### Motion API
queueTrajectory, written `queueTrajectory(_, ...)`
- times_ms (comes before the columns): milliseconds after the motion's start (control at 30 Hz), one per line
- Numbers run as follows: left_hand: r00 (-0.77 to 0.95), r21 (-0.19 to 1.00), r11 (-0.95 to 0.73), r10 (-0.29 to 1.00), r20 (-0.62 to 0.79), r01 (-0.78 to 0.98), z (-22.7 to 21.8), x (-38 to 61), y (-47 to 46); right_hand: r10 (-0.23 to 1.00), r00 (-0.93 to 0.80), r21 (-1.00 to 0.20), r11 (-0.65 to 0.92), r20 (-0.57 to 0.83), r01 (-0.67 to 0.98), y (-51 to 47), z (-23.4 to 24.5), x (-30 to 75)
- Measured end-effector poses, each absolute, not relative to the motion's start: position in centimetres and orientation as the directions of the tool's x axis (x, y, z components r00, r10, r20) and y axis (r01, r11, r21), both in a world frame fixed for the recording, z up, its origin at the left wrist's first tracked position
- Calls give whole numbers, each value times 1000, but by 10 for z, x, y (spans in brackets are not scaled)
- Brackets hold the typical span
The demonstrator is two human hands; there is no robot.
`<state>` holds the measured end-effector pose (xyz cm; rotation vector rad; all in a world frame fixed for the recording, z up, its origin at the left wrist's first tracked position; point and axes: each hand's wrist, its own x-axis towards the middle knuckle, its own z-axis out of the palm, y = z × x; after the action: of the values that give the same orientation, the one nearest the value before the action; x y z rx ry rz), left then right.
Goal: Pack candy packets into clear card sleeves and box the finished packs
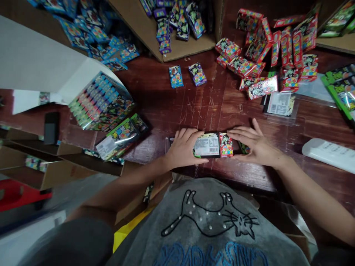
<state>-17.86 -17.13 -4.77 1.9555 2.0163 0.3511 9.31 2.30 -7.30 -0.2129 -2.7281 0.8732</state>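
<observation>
Near the table's front edge, my left hand [184, 147] grips a flat black package with a white printed label [208, 145], thumb along its near side. A small red cartoon-printed box [226, 144] stands against the package's right end. My right hand [256, 146] pinches that red box with thumb and fingertips at its far and near edges. Between the thumb and fingers shows part of a green-and-black piece [243, 147], mostly covered by the hand. Farther up the table lie one blue box [175, 76] and one purple box [197, 74].
Loose red boxes [241, 66] pile at the back right, near clear-wrapped packages [280, 103]. A cardboard carton [177, 55] holds purple boxes. Blue boxes [94, 33] heap at the back left. Stacked wrapped packs [102, 103] stand left; a white plastic object [330, 153] lies right.
</observation>
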Motion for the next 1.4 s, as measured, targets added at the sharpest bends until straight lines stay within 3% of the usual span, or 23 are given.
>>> queueTrajectory(167,16,354,8,998,-64,935,-46,-176,-167,201,-962,-509,857,188,80,19,-69,91)
queueTrajectory(333,30,337,-2,997,-78,942,-46,-168,-161,169,-974,-503,861,151,71,13,-59,84)
queueTrajectory(533,30,327,-6,997,-71,945,-47,-167,-159,222,-974,-518,828,-49,214,38,-46,128)
queueTrajectory(833,-6,322,8,1000,-7,947,-48,-145,-147,248,-959,-588,800,140,121,26,-62,103)
queueTrajectory(1000,-1,348,-18,999,55,937,-48,-139,-145,241,-964,-533,834,111,146,28,-57,119)
queueTrajectory(1200,33,373,-58,997,72,926,-47,-128,-131,223,-970,-551,824,98,134,33,-43,120)
queueTrajectory(1300,-69,416,21,992,102,909,-43,-112,-119,342,-933,-626,753,111,201,31,-32,122)
queueTrajectory(1400,-194,555,99,974,116,826,-37,-92,-104,616,-780,-802,520,112,295,23,-28,130)
